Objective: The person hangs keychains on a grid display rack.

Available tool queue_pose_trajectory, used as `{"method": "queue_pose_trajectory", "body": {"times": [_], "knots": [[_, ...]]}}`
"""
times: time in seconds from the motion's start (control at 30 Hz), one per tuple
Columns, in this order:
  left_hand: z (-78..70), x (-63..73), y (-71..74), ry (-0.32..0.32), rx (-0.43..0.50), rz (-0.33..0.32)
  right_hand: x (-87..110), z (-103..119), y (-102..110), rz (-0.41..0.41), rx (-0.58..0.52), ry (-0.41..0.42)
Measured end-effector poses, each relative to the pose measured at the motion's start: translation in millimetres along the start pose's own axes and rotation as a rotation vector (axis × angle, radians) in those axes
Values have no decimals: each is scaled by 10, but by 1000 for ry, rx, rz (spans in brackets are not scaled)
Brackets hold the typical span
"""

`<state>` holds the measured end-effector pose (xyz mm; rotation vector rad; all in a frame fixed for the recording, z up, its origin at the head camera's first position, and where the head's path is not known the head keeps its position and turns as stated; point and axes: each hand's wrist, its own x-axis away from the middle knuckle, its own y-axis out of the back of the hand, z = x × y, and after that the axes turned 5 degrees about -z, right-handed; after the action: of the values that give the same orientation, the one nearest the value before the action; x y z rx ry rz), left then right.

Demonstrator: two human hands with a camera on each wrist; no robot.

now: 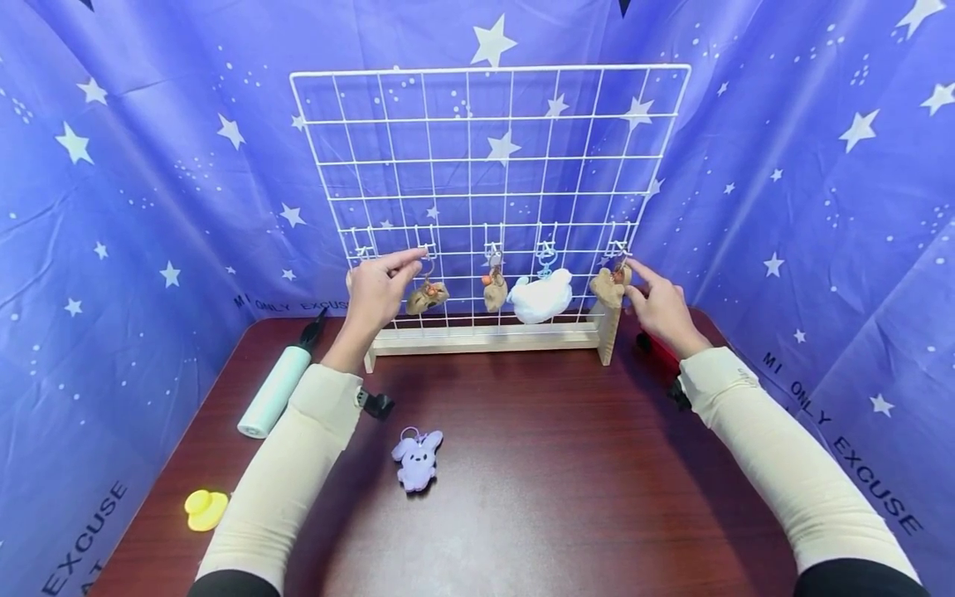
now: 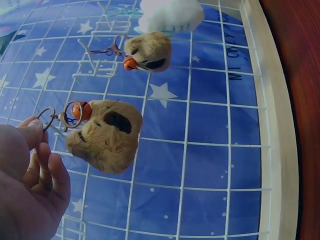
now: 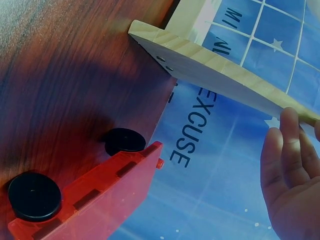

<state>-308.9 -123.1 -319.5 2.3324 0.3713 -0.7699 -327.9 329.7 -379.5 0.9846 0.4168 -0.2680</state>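
On a white wire grid rack (image 1: 488, 197), several plush keychains hang from hooks. My left hand (image 1: 380, 286) pinches the metal ring of a brown plush keychain (image 2: 112, 135) with an orange bell, between thumb and index finger, close by its hook. At the rack's right end, my right hand (image 1: 660, 305) holds another brown plush keychain (image 1: 608, 286) near its ring, just under a hook. The right wrist view shows other fingers beside the wooden foot (image 3: 215, 67), with the keychain out of frame. Between the hands hang a brown plush keychain (image 1: 495, 293) and a white plush keychain (image 1: 541, 297).
A lilac rabbit keychain (image 1: 416, 460) lies on the dark red table (image 1: 567, 473). To the left are a pale green hand pump (image 1: 276, 390) and a yellow rubber duck (image 1: 205, 509). A red object with black wheels (image 3: 95, 190) stands behind the right forearm. Starry blue curtains surround the table.
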Motion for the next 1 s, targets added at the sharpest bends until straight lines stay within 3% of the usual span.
{"method": "queue_pose_trajectory", "body": {"times": [0.1, 0.27, 0.67, 0.8, 1.0], "knots": [[-6, -14, -15, -1, -15, -12, -1, -2, 3, -6, 3, -1], [37, -12, -44, 67, -12, 3, -2, 10, -6, 10, -5, -7], [125, -18, -57, 94, 120, 71, -2, 26, 4, 19, -2, -20], [165, 16, -16, 133, 150, 106, -2, 24, 8, 25, -8, -27], [284, 132, 70, 127, 107, 113, 3, 25, 19, 27, -25, -28]]}}
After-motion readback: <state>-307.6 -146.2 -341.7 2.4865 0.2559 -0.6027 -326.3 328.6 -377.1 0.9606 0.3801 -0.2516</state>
